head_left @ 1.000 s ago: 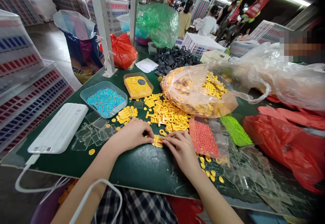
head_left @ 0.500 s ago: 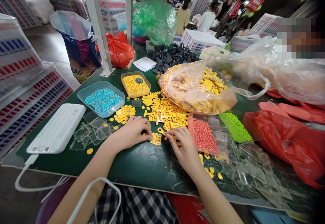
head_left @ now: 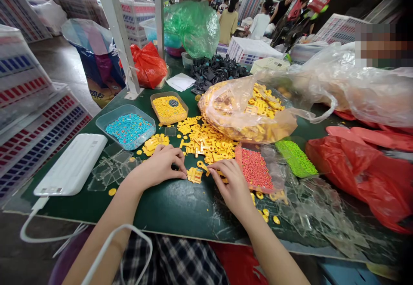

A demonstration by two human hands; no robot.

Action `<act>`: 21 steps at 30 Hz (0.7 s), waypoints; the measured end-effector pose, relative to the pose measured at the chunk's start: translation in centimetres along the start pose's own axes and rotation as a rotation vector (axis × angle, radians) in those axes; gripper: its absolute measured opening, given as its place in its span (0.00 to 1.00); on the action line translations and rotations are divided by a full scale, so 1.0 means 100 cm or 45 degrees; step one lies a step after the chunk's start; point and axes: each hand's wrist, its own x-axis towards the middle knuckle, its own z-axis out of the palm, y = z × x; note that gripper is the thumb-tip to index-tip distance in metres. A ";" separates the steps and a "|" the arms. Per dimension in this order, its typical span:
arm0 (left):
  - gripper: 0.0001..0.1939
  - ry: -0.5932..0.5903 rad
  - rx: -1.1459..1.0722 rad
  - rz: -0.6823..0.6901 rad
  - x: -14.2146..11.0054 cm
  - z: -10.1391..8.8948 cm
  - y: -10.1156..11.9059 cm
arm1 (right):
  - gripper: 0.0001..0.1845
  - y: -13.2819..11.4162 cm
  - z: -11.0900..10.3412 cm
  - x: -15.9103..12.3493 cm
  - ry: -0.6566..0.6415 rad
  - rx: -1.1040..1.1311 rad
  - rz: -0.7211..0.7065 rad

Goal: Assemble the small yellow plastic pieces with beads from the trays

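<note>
My left hand (head_left: 161, 166) rests on the green table (head_left: 174, 209) with fingers curled, its fingertips against the left side of a small yellow plastic piece (head_left: 195, 175). My right hand (head_left: 230, 181) lies just right of that piece, its fingers pinched on a small yellow part at the edge of the loose yellow parts pile (head_left: 206, 140). A clear tray of red beads (head_left: 256, 168) sits beside my right hand. Clear plastic squares (head_left: 111, 166) lie left of my left hand.
A tray of blue beads (head_left: 129, 128), a tray of yellow beads (head_left: 168, 106), green beads (head_left: 295, 158), a bag of yellow parts (head_left: 248, 113), a white power bank (head_left: 72, 164), black parts (head_left: 216, 72) and red bags (head_left: 364, 173) crowd the table. People work at the far back.
My right hand has moved off the yellow piece a little to the right and pinched a part at the pile's edge. My left hand stays at the piece. The view has shifted slightly.
</note>
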 end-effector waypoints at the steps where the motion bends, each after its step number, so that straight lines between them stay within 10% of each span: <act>1: 0.05 0.001 0.011 -0.003 0.000 0.001 0.000 | 0.14 0.001 0.000 0.000 -0.006 0.001 0.000; 10: 0.10 0.063 0.064 0.076 -0.001 0.006 -0.002 | 0.13 -0.005 -0.011 0.007 -0.014 -0.046 -0.088; 21: 0.20 0.335 -0.138 0.381 0.016 0.014 0.019 | 0.12 0.056 -0.099 -0.019 0.165 -0.562 0.294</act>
